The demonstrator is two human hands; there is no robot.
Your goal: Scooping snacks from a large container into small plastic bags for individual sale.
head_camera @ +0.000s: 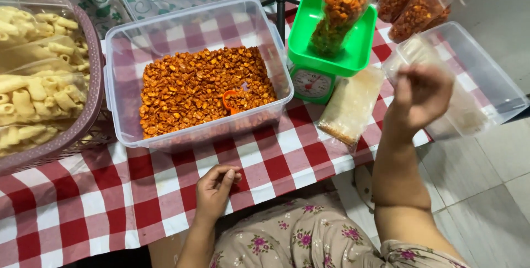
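two hands in view, both mine. right hand point(420, 94) – raised above the tabletop's right edge, fingers curled around a clear plastic bag point(441, 88); the bag looks empty, though it is blurred. its long axis runs from upper left to lower right, and which end is the mouth i cannot tell. left hand point(216, 186) – resting loosely closed on the red-and-white checked tabletop point(110, 190), grasping nothing.

one clear tub point(118, 88) at centre, its floor still covered with orange-red seasoned kernels point(193, 88), an orange scoop point(229, 99) half buried in them. one green scale point(314, 52) just right of the tub, carrying an upright filled bag point(339, 17), mouth upward. several filled bags point(411, 3) lie behind, at top right. a flat stack of unused bags point(350, 105) sits beside the scale; an empty clear bin point(486, 75) is under my right hand. basket point(94, 80) of pale snack packs point(33, 97) at left.

my judgement: partway – some bags filled, much loose snack left.
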